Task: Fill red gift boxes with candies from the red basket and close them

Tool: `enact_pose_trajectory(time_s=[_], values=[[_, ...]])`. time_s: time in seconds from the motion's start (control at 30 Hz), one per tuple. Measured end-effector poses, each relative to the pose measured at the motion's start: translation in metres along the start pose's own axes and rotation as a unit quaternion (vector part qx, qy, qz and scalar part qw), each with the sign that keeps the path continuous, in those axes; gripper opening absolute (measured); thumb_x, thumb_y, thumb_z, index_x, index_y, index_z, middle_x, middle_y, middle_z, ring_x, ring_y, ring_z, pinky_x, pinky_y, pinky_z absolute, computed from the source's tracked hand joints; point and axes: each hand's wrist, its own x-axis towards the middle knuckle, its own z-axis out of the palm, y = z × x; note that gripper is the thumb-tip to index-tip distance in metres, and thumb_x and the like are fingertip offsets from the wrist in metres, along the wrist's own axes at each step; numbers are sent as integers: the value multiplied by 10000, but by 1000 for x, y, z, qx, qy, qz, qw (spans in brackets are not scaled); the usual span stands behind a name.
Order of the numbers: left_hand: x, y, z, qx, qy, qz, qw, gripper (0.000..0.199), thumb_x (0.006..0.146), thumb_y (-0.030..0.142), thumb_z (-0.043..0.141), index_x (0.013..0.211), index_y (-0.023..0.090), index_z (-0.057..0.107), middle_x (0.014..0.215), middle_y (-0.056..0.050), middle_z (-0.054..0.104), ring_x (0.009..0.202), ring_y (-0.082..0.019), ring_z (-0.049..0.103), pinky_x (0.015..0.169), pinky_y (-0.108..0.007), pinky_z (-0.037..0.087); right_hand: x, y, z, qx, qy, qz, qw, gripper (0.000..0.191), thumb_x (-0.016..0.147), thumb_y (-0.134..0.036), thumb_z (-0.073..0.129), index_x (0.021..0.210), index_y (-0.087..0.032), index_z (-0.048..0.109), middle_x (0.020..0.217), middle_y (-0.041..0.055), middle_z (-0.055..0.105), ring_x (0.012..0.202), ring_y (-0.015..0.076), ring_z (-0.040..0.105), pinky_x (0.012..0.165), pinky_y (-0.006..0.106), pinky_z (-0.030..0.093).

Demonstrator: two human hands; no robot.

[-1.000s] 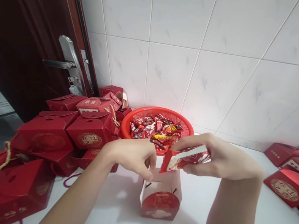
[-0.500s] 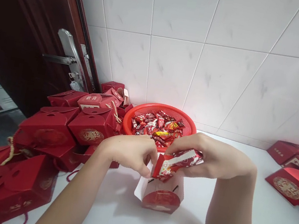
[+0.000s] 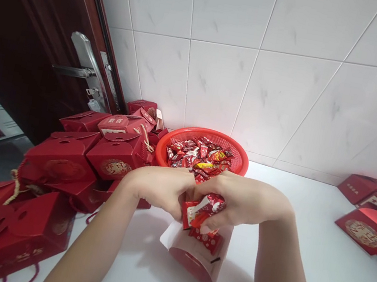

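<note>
On the white tabletop, a small red gift box (image 3: 180, 242) with a white inside stands open and tilted between my hands. My left hand (image 3: 161, 189) is closed at its far left rim; its fingertips are partly hidden behind the wrappers. My right hand (image 3: 245, 202) has its fingers curled around red wrapped candies (image 3: 212, 204) right over the opening. Another red candy with white dots (image 3: 206, 240) lies in the mouth of the box. Just behind my hands is a red plastic basket (image 3: 241, 152) heaped with wrapped candies.
Closed red gift boxes (image 3: 62, 153) with rope handles are piled on the left. More red boxes (image 3: 369, 231) stand at the right edge. A white tiled wall (image 3: 216, 83) rises behind the basket, and a dark wooden door (image 3: 50, 14) with a metal handle is at the left.
My right hand has moved left and down with the candies, close against my left hand. The box has tilted and turned, and a dotted candy now shows in its opening.
</note>
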Motion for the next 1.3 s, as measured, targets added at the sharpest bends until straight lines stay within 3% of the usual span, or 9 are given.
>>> enact_pose_trajectory(time_s=[0.17,0.3,0.67,0.83,1.0,1.13,1.3], values=[[-1,4,-5,-24,-32,-19,999,121,689,167,719,804,147,749,723,-1,732,647,-141,632,572,-196,429,3,-6,5,-32,-34,56,997,348,753,-278,799,1061,-160,690,680,-34,596,592,115,505,507,238,298],[-3,6,-8,9,-25,-29,999,96,711,169,689,793,144,731,684,14,703,608,-125,591,538,-204,383,2,-7,8,-52,-36,89,994,356,751,-325,790,1059,-181,683,590,-62,499,559,121,475,495,246,291],[-10,13,-7,60,26,-8,998,96,724,125,608,731,176,688,612,48,619,572,-104,509,542,-222,344,-11,-12,6,-55,15,48,997,145,852,-176,605,986,-191,659,683,-25,588,559,111,448,508,256,280],[-13,17,-7,54,30,-10,998,164,735,117,588,793,187,725,635,42,644,576,-108,523,551,-221,355,-16,-19,13,-71,49,84,993,130,822,-119,573,916,-189,629,759,14,636,611,127,500,523,262,289],[-10,10,-7,29,9,-8,1000,133,715,118,587,735,175,706,637,31,637,596,-112,543,553,-216,359,-5,-21,21,-65,3,97,993,59,807,-132,578,801,-190,582,730,13,619,589,127,498,495,267,277],[-9,7,-7,34,10,-24,999,123,693,116,566,702,173,675,535,47,541,506,-106,453,487,-239,301,1,-18,21,-84,18,109,990,91,809,-142,583,882,-191,607,664,-2,572,549,129,456,477,271,254],[-10,7,-7,39,17,-44,998,92,685,119,568,635,176,620,487,52,481,465,-108,421,450,-256,267,-1,-16,13,-50,48,63,996,156,840,-212,648,988,-186,608,707,-14,597,581,120,476,505,251,293]])
